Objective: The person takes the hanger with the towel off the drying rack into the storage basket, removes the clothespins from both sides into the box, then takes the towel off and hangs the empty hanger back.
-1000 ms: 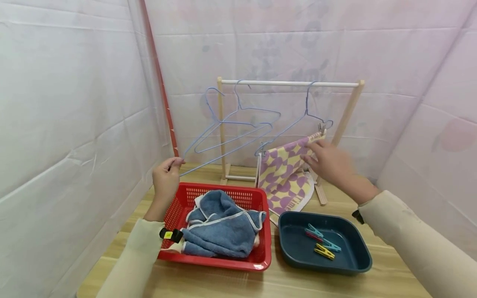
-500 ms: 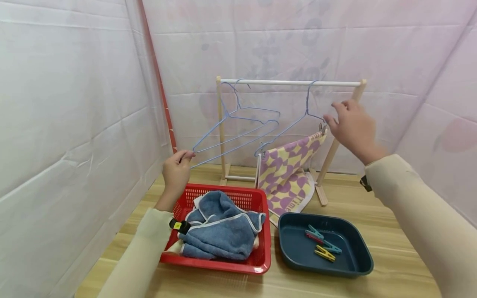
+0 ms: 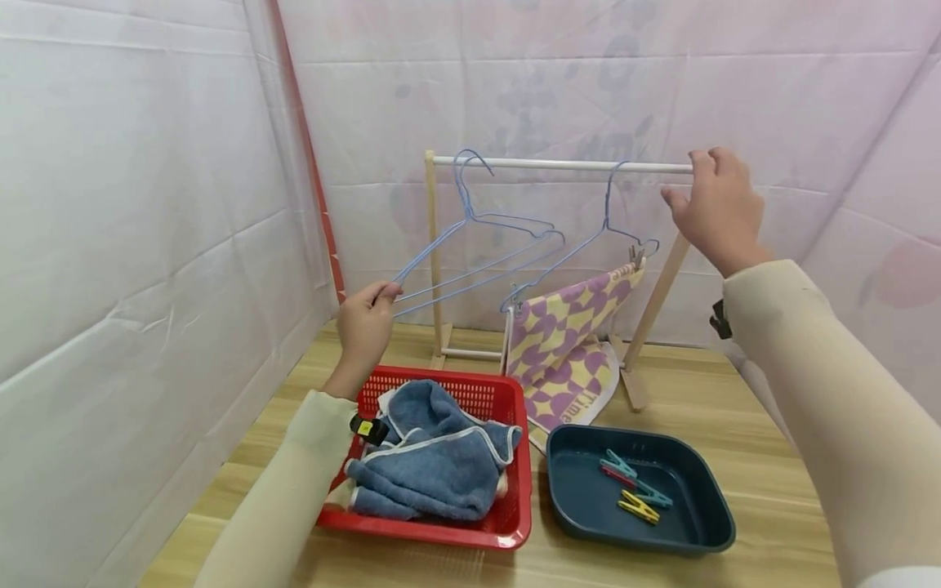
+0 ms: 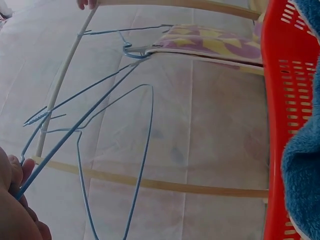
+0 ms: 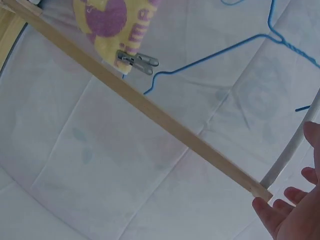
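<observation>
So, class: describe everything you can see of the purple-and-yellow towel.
The purple-and-yellow towel looks soft, with curved shapes, a pale border and lettering that seems to read "Time". Metal-looking clips hold its slanting top edge at a blue wire hanger on a white rod; in the head view its left end is lower. Below, it hangs creased and flares out, the bottom passing behind the dark basin. Neither the left hand nor the right hand touches it.

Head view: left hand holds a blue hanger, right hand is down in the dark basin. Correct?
Not quite: the right hand isn't in the dark basin. It's up at the right end of the rack's white bar, as the head view shows. The left hand does hold a blue hanger.
</observation>
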Available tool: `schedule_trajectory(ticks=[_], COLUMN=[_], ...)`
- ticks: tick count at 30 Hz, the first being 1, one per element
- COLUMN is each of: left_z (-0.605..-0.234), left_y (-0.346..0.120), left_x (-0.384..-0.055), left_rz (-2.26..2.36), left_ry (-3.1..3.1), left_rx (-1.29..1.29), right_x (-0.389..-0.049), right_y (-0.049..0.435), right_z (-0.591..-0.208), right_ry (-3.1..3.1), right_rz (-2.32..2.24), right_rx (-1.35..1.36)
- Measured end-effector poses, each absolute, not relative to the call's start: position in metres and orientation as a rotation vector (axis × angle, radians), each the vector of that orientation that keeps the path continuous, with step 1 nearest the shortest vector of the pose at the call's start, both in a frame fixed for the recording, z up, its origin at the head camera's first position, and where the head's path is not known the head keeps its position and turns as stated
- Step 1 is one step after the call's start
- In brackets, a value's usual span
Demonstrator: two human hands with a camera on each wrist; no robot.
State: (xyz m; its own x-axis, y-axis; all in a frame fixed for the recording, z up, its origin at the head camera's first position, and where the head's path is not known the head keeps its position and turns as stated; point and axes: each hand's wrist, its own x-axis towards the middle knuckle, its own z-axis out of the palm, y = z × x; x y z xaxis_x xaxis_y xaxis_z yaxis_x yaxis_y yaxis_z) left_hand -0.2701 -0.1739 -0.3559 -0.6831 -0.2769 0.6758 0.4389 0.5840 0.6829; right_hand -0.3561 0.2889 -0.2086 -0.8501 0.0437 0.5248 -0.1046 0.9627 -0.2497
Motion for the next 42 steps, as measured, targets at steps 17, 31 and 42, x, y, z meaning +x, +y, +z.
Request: schedule_trajectory(ticks=[17, 31, 42], left_z=[-0.335, -0.336, -0.350], left_y=[-0.142, -0.138, -0.144], left_x=[-0.284, -0.294, -0.303], left_rz=[-1.173, -1.112, -1.082], left_ry=[-2.060, -2.119, -2.223], left_rx=[-0.225, -0.206, -0.278], right_x=[-0.358, -0.364, -0.366], right_y=[0.305, 0.282, 0.271], right_z=[-0.214, -0.210, -0.200], right_ry=[-2.647, -2.642, -2.712], right_rz=[0.204, 0.263, 0.227], right_rx=[0.075, 0.059, 0.045])
